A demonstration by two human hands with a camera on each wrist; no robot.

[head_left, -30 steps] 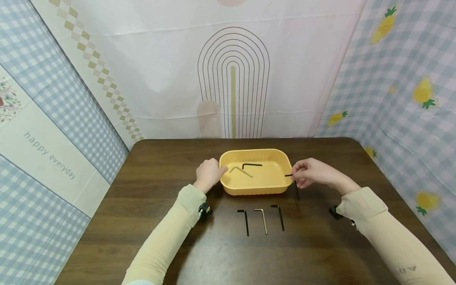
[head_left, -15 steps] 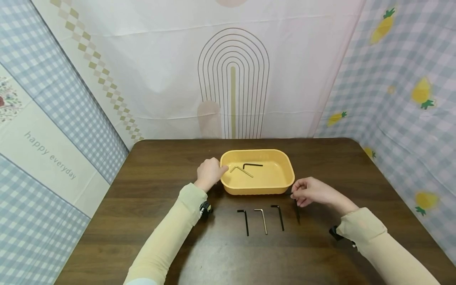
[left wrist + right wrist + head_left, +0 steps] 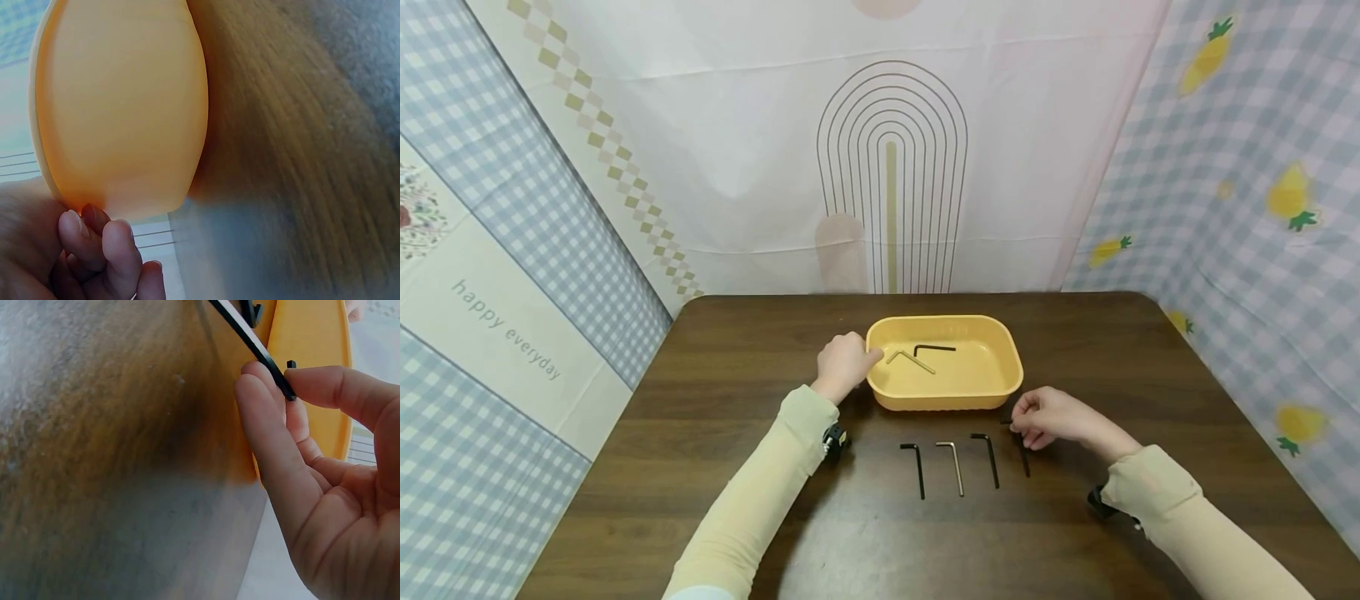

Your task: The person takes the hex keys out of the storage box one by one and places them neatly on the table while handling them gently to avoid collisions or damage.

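Note:
My left hand (image 3: pixel 844 365) grips the left end of a yellow plastic tray (image 3: pixel 943 402), thumb over the rim; the left wrist view has its fingers (image 3: pixel 119 244) curled at the tray's edge. Inside the tray lie a black hex key (image 3: pixel 935 347) and a gold one. My right hand (image 3: pixel 1052 418) pinches another black hex key (image 3: pixel 253 344) between thumb and fingertips, just in front of the tray's right corner. Its long arm points toward the near side, close over the table. To its left, a black hex key (image 3: pixel 991 461), a gold hex key (image 3: pixel 957 469) and another black hex key (image 3: pixel 919 472) lie in a row.
The dark wooden table (image 3: pixel 865 542) ends at a white cloth backdrop (image 3: pixel 737 167) behind the tray. Checked cloth (image 3: pixel 1262 250) hangs along the right, with more on the left. A black wrist device (image 3: pixel 835 442) sits under the left sleeve.
My right hand has brought the pinched hex key from beside the tray's right rim toward the near side, down to the row's right end. The left hand stays on the tray.

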